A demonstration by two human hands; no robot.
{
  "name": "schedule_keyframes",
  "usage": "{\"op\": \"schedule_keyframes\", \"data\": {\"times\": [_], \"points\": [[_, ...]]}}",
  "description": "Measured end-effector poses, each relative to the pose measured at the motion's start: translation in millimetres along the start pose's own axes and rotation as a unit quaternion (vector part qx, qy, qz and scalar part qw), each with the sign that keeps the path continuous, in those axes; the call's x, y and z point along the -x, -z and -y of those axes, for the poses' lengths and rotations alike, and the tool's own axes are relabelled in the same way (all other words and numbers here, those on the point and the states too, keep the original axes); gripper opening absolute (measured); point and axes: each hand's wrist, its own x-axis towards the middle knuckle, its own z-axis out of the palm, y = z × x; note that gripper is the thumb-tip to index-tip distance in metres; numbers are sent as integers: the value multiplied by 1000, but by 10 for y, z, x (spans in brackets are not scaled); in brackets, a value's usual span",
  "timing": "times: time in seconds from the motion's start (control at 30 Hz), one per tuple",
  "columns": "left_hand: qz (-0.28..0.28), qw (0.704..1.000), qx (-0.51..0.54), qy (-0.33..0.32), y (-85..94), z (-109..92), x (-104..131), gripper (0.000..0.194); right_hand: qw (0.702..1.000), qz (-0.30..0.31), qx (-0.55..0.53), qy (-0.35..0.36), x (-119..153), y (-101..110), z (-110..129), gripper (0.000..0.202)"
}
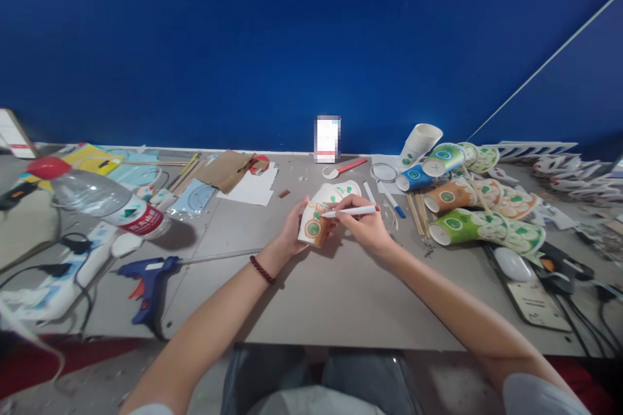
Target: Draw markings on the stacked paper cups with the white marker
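Paper cup (315, 227) at centre of frame, left hand (293, 227) curled around side; likely light, thin-walled, easily dented, best cradled softly near firmer base; right hand (367, 227) pinches white marker (359, 210), tip at cup wall, probably stiff, smooth

A glue gun (152, 279) and stacked cups (420, 144) suggest a craft workshop.

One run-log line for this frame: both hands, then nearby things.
left hand: holds printed paper cup | right hand: holds white pen, tip at cup | nearby: blue glue gun, red-capped bottle
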Motion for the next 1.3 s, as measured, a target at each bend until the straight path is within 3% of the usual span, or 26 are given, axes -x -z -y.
{"op": "schedule_keyframes", "data": {"times": [0.77,1.3], "points": [[-22,1000,0,3,-19,-8,12,57,1000,-4,14,-15,14,-11,4,6],[-7,1000,13,2,8,2,-1,53,1000,3,13,-7,12,-12,2,5]]}}
